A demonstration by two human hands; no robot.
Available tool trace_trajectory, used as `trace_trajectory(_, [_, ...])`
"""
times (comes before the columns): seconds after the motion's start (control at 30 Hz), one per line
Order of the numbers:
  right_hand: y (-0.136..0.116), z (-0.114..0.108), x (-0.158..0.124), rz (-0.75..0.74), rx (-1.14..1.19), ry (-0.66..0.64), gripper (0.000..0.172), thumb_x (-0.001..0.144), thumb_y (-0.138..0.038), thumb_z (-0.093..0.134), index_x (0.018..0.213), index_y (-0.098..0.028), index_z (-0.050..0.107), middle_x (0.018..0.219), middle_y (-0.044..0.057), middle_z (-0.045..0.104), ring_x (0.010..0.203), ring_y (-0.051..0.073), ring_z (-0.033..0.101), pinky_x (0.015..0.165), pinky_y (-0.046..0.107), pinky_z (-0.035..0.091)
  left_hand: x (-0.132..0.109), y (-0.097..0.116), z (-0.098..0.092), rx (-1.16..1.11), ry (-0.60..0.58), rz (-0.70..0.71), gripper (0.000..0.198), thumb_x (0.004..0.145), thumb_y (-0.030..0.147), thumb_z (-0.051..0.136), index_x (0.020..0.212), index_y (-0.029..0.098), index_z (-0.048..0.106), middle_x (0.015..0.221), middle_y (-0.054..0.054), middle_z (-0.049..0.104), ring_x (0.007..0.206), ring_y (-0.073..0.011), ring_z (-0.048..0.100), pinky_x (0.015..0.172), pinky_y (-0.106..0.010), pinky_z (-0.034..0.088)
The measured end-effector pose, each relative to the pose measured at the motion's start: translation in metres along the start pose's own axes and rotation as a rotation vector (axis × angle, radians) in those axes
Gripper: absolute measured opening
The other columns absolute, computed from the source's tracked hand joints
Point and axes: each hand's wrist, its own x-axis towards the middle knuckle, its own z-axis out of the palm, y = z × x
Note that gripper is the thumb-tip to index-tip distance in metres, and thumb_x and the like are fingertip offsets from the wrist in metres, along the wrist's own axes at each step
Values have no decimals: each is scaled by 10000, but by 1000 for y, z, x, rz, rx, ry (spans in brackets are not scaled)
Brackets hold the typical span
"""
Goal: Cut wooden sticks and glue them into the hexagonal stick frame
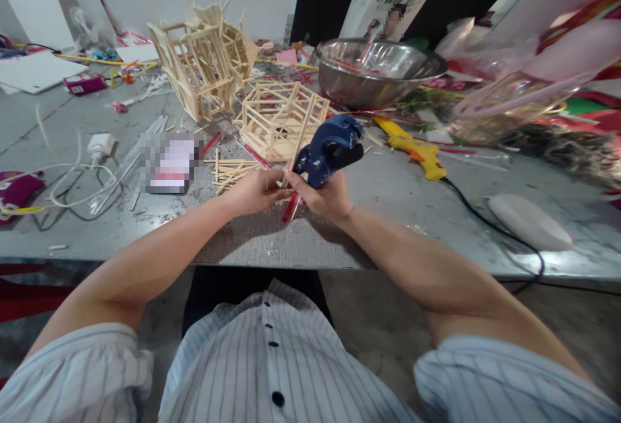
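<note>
My right hand [326,198] is closed round a blue cutting tool [330,149] with red handles, held upright over the grey table's front part. My left hand [256,190] pinches a thin wooden stick [297,145] that rises into the tool's jaws. Both hands meet just in front of a small wooden stick frame [279,119]. A loose pile of sticks [231,172] lies to the left of my left hand.
A taller stick house [204,67] stands behind. A steel bowl [376,70] sits at the back right, a yellow glue gun [412,147] with a black cord to the right, a white charger [100,145] and cables at left, the table edge [291,258] near me.
</note>
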Motion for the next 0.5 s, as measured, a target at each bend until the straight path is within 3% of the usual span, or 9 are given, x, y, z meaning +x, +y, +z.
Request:
trace_trajectory(0.17, [3, 2, -1, -26, 34, 27, 179, 819, -381, 613, 872, -223, 547, 788, 12, 616, 727, 149, 590, 767, 349, 508, -1, 1, -1, 137, 77, 19, 229, 885, 297, 528, 790, 138, 663, 645, -14, 617, 597, -104, 529, 571, -214, 356])
trace_trajectory(0.5, [5, 1, 2, 0, 19, 27, 185, 794, -398, 626, 833, -237, 544, 792, 20, 614, 738, 160, 591, 773, 357, 511, 2, -1, 4, 203, 99, 35, 186, 888, 255, 514, 834, 156, 662, 649, -3, 594, 594, -101, 501, 586, -226, 337])
